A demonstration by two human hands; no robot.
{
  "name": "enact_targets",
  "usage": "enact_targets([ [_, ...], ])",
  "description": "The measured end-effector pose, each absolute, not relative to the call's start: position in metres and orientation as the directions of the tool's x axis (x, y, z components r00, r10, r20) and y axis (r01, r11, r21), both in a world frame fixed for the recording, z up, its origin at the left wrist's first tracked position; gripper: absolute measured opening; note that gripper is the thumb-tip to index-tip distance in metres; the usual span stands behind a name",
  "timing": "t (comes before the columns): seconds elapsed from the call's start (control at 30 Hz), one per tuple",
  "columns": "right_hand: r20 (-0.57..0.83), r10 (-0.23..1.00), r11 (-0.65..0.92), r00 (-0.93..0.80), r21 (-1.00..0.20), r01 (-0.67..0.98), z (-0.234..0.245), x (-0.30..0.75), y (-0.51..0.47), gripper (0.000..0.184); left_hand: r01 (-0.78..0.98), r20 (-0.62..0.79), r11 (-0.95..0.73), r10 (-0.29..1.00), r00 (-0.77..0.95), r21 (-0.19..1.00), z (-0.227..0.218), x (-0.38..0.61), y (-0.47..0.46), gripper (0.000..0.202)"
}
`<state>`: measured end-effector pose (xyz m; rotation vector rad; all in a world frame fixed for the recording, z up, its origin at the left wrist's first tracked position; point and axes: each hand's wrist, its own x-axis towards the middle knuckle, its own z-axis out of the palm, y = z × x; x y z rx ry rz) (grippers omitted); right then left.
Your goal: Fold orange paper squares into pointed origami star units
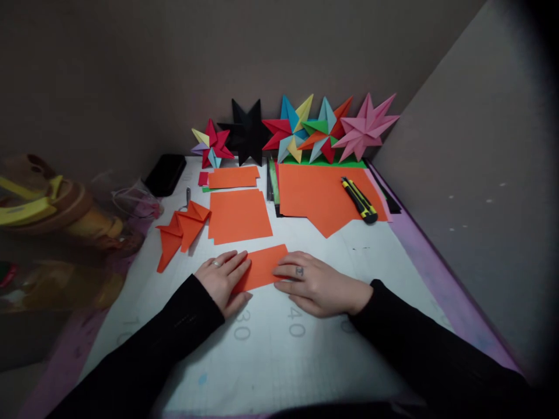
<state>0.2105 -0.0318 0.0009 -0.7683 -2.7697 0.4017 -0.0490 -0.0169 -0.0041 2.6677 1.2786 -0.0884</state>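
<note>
A rectangular piece of orange paper [264, 266] lies flat on the white mat, slightly turned. It may be folded in half; I cannot tell. My left hand [223, 279] rests on its left end, fingers stretched and thumb apart. On the right end lies my right hand [312, 284], its fingers flat over the paper's edge and hiding that part. Just beyond are an orange paper square [240, 216] and smaller orange strips [234, 177]. Two folded orange paper pieces [179, 231] sit to the left, beside a small metal tool [188, 196] partly hidden behind them.
A yellow-and-black utility knife [358, 201] lies on large orange sheets [305, 189] at the back right. Several folded paper stars, among them a pink one [365, 129] and a black one [247, 132], lean on the wall. A black phone-like object [165, 174] is at the back left.
</note>
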Motion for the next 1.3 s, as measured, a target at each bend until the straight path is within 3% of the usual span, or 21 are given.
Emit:
enact_targets([
  [0.3,0.206,0.583,0.802,-0.786,-0.3,0.516,-0.005,0.212,-0.032,0.032,0.765,-0.075,-0.627,0.764,0.64,0.144,-0.01,-0.05,-0.017,0.059],
  [0.47,0.325,0.656,0.755,-0.681,-0.253,0.605,-0.013,0.21,-0.031,0.03,0.749,0.068,-0.633,0.771,0.634,0.196,-0.019,-0.053,-0.019,0.06],
  [0.57,0.403,0.706,0.693,-0.582,-0.224,0.686,-0.015,0.21,-0.031,0.038,0.801,0.158,-0.484,0.874,0.459,0.353,-0.02,-0.055,-0.018,0.04],
  [0.67,0.479,0.671,0.707,-0.566,-0.185,0.683,-0.014,0.21,-0.034,0.045,0.749,0.133,-0.211,0.978,0.164,0.628,-0.016,-0.055,-0.015,0.033],
  [0.77,0.479,0.584,0.782,-0.655,-0.117,0.612,-0.013,0.207,-0.038,0.044,0.458,-0.025,0.015,1.0,0.017,0.889,-0.013,-0.05,-0.012,0.036],
  [0.87,0.492,0.546,0.795,-0.678,-0.048,0.605,-0.014,0.199,-0.041,0.041,0.161,-0.146,0.143,0.989,0.006,0.976,-0.011,-0.043,-0.014,0.038],
  [1.0,0.581,0.494,0.8,-0.647,-0.012,0.6,-0.014,0.193,-0.041,0.034,0.004,-0.178,0.178,0.984,0.028,0.984,-0.012,-0.036,-0.02,0.037],
  [1.1,0.642,0.478,0.803,-0.6,-0.042,0.594,-0.013,0.193,-0.039,0.026,0.076,-0.091,0.087,0.995,0.051,0.993,-0.017,-0.038,-0.019,0.051],
  [1.17,0.646,0.527,0.779,-0.553,-0.107,0.618,-0.015,0.196,-0.036,0.022,0.224,0.083,-0.093,0.995,0.054,0.97,-0.02,-0.042,-0.016,0.059],
  [1.23,0.606,0.585,0.763,-0.538,-0.186,0.62,-0.018,0.199,-0.032,0.021,0.469,0.339,-0.36,0.931,0.133,0.806,-0.021,-0.048,-0.012,0.061],
  [1.3,0.566,0.609,0.771,-0.556,-0.256,0.584,-0.021,0.202,-0.028,0.022,0.655,0.531,-0.572,0.795,0.293,0.494,-0.019,-0.052,-0.01,0.06],
])
